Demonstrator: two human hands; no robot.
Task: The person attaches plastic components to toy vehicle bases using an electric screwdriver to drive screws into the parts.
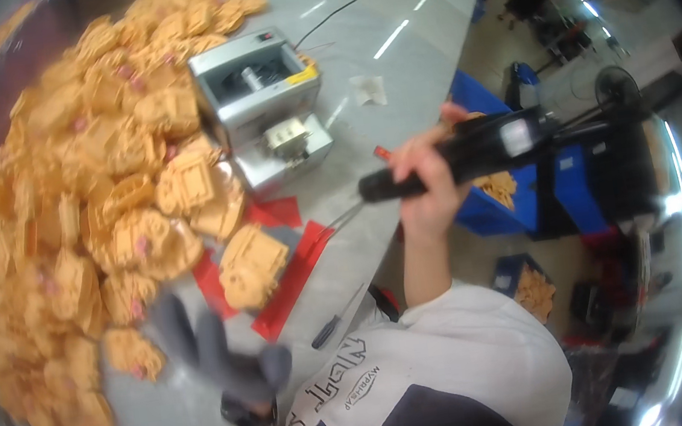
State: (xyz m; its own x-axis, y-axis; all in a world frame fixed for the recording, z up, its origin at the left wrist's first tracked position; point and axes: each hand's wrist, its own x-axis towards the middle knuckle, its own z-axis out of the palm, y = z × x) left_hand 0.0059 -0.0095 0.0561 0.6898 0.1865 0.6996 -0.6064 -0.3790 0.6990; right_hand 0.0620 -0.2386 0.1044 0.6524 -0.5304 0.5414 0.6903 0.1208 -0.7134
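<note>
A black electric screwdriver (484, 151) is wrapped in the fingers of my bare right hand (430, 180), held above the table's right side. Its thin metal bit points down and left, toward a red strip (294, 284) on the table. Between red strips lies a yellow-orange molded plastic part (253, 266). My left hand (226, 357), in a grey glove and smeared by motion, has its fingers stretched apart. It hovers near that part and a loose orange part (134, 354), holding nothing I can see.
A large heap of orange plastic parts (93, 159) covers the table's left. Behind the red strips stands a grey metal box-shaped machine (260, 120) with a cable. A small hand screwdriver (327, 332) lies near the edge. Blue bins (493, 219) with orange pieces stand off to the right.
</note>
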